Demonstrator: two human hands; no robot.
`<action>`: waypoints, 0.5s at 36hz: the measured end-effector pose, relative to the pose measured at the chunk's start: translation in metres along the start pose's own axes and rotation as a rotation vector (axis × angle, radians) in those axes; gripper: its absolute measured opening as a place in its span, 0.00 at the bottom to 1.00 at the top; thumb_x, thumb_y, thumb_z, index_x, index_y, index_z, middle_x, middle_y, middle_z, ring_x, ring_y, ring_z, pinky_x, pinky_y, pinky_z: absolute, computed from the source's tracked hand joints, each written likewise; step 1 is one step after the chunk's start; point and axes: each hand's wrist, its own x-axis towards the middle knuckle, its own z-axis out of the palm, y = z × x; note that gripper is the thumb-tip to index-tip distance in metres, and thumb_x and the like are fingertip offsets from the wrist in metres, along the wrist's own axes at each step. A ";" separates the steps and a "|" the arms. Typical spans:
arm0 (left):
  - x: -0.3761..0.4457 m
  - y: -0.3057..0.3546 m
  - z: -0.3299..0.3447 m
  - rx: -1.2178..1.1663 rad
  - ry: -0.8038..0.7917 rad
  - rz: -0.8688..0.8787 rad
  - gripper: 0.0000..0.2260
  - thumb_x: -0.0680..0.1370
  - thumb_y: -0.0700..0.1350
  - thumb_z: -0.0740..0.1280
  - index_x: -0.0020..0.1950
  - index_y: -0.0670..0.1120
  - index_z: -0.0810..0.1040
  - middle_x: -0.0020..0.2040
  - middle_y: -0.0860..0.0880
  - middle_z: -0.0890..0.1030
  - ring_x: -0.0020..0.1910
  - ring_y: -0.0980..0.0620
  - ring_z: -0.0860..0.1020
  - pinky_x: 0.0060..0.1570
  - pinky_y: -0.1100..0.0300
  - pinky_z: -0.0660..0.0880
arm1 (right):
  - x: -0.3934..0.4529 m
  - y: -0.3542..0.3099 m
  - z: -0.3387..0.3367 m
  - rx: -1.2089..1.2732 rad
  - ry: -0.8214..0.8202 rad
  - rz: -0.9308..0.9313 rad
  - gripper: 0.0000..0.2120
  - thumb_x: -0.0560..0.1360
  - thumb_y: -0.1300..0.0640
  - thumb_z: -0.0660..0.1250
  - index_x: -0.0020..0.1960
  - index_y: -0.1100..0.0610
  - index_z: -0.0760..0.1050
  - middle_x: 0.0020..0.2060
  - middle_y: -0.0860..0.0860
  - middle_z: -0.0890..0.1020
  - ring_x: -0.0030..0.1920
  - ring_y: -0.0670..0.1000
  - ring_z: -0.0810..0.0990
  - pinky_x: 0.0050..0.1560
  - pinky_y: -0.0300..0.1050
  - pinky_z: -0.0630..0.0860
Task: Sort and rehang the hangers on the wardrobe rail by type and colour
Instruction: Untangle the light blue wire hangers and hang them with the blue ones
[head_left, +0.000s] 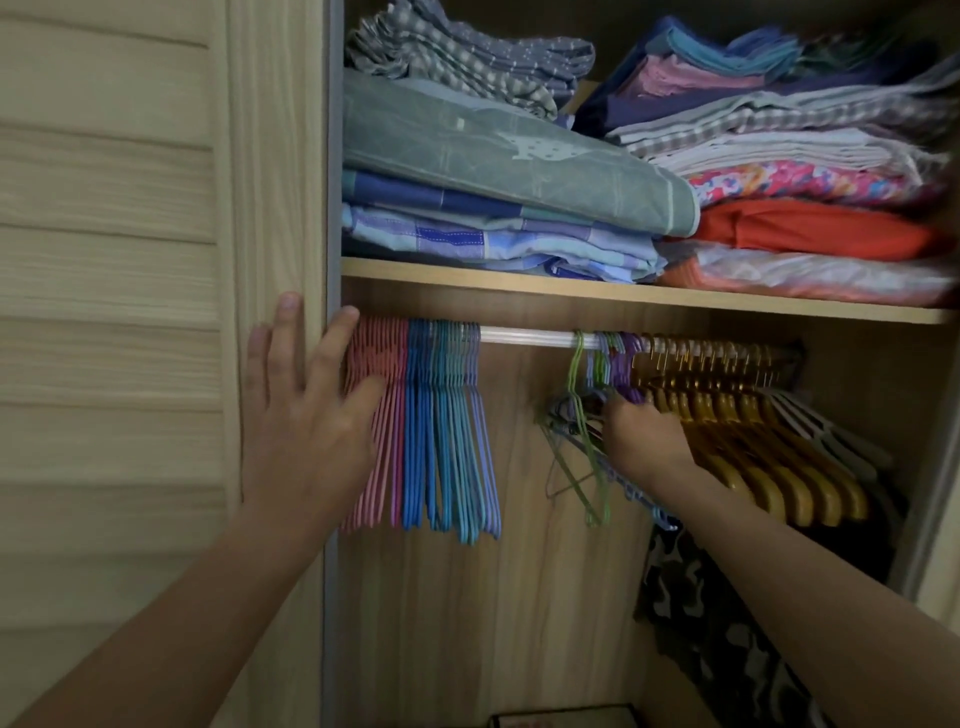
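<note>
Hangers, a tangled green-purple bunch, were gripped by the right hand; left hand lay open against pink hangers

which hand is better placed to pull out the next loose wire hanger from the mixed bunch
Right. The right hand is already at the mixed bunch mid-rail, fingers among the wires. The left hand lies open against the pink hangers at the far left.

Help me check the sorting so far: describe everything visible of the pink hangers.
The pink hangers are thin, wire-like and look coated. They hang packed together at the far left end of the rail, hooks over it, beside the blue hangers. The left hand lies open against their left side, partly hiding them.
</note>
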 end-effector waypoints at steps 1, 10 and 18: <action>-0.006 0.000 0.002 0.004 -0.015 0.008 0.08 0.72 0.36 0.72 0.49 0.44 0.85 0.77 0.37 0.69 0.79 0.27 0.54 0.78 0.33 0.48 | -0.006 0.002 0.000 0.016 0.005 -0.008 0.04 0.78 0.60 0.60 0.47 0.52 0.69 0.41 0.52 0.80 0.43 0.59 0.81 0.47 0.54 0.78; -0.102 0.030 0.002 -0.165 -0.105 -0.058 0.16 0.75 0.39 0.67 0.60 0.46 0.84 0.78 0.36 0.66 0.78 0.25 0.53 0.77 0.33 0.48 | -0.122 0.027 0.022 0.310 -0.203 0.190 0.15 0.80 0.58 0.58 0.64 0.53 0.77 0.58 0.58 0.81 0.58 0.63 0.80 0.55 0.53 0.77; -0.280 0.133 -0.058 -0.757 -0.761 -0.646 0.20 0.76 0.31 0.67 0.67 0.45 0.80 0.75 0.42 0.67 0.74 0.42 0.66 0.69 0.55 0.63 | -0.291 0.027 0.098 0.614 -0.527 0.474 0.13 0.79 0.59 0.57 0.52 0.49 0.79 0.45 0.53 0.83 0.43 0.57 0.83 0.43 0.52 0.81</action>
